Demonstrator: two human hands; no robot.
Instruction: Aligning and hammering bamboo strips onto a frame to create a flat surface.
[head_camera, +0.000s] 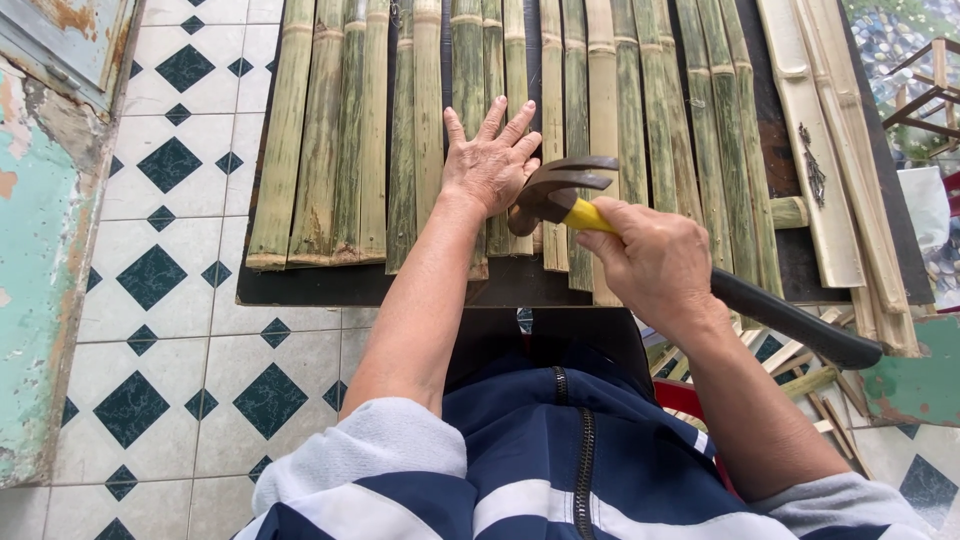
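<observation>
Hands: left hand released, laid flat with fingers spread on the bamboo slats; right hand clenched around the claw hammer high on its yellow neck, just beside the left hand, steel head hovering close over the slats and black grip trailing off past the bench edge. Bamboo slats: split lengths, green mottled with tan, laid side by side in a row across the dark bench, near ends ragged and uneven; paler slats lie to the right of the row, tiled floor to the left of the bench.
</observation>
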